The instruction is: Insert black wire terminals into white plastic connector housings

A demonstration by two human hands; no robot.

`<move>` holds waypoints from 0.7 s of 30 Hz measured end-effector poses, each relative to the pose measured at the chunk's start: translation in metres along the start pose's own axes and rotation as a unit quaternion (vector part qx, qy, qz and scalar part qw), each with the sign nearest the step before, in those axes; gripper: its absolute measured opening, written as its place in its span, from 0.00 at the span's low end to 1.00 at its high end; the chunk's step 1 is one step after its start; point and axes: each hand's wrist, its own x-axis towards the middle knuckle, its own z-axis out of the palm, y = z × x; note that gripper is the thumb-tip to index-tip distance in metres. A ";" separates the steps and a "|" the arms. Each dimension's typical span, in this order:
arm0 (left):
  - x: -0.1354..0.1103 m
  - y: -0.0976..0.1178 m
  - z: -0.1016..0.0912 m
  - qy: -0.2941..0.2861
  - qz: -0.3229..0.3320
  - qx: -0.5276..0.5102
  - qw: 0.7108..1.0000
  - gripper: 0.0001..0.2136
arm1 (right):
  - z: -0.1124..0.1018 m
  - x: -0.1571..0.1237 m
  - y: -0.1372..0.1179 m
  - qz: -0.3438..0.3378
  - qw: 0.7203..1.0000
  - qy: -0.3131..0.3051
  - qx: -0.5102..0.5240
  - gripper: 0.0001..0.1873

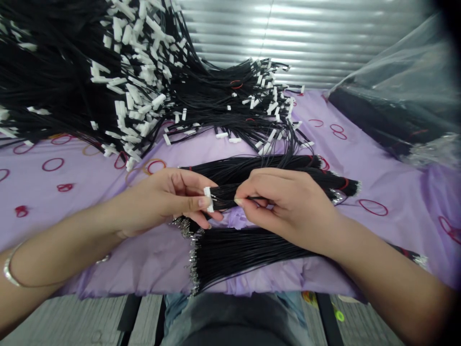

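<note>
My left hand (183,194) pinches a white connector housing (208,199) between thumb and fingers. Several black wires run from the housing toward the right. Just right of it, my right hand (277,199) pinches a thin black wire (256,197) between thumb and forefinger, and the wire's front end points at the housing. Whether the tip is inside the housing I cannot tell. Below both hands a fanned row of black wires (245,250) with bare metal terminals (193,264) lies on the purple cloth. Behind the hands rest bundled black wires (223,168).
A tall heap of black cables with white connectors (140,72) fills the back left. Another such pile (230,96) lies at back centre. A clear plastic bag (403,110) of black wires stands at right. Rubber bands (53,164) are scattered over the purple cloth (144,264).
</note>
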 end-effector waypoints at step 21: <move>0.000 -0.007 0.002 0.003 0.019 0.037 0.999 0.06 | 0.034 0.000 -0.013 0.065 0.993 0.089 -0.034 0.06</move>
